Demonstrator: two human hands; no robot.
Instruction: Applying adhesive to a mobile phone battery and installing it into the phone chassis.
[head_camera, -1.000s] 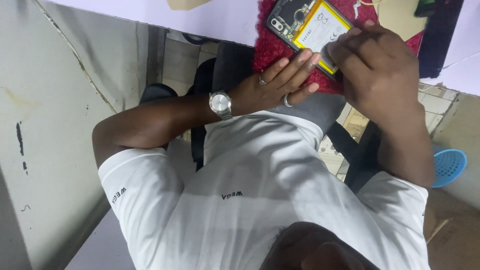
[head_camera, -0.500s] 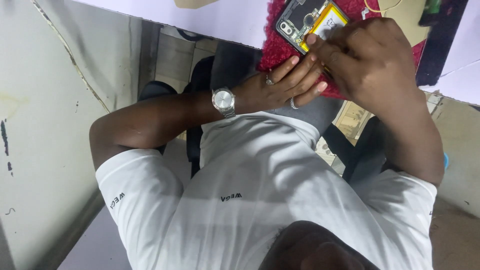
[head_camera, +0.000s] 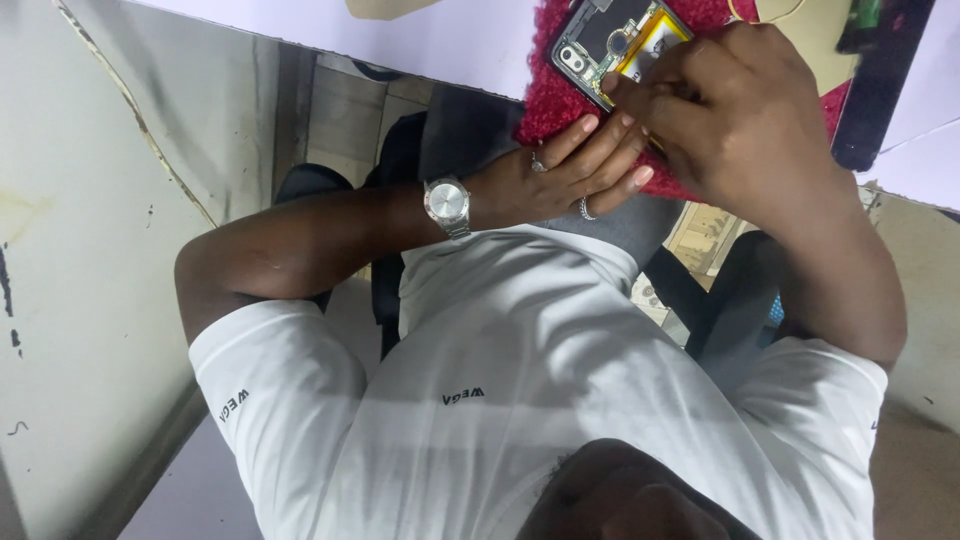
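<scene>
- The table (head_camera: 440, 40), a pale surface along the top of the view, is seen from above the person's head; it carries everything being worked on, close to the body so both arms can reach it.
- A red fuzzy mat (head_camera: 560, 100) is laid on the table edge, apparently as a soft, non-slip bed for the device.
- The opened smartphone (head_camera: 605, 40) is placed back-up on the mat, its cover off, so that the circuit board and yellow-edged battery are exposed. Its long axis runs diagonally, the camera end pointed toward the lower left and the other end hidden under the right hand.
- The right hand (head_camera: 730, 110) is curled over the phone, fingertips pressed at the battery; whether a tool is pinched cannot be told.
- The left hand (head_camera: 575, 170), wristwatch (head_camera: 446, 203) on its wrist, is laid flat with fingers extended against the mat just below the phone, grasping nothing, seemingly as a brace.
</scene>
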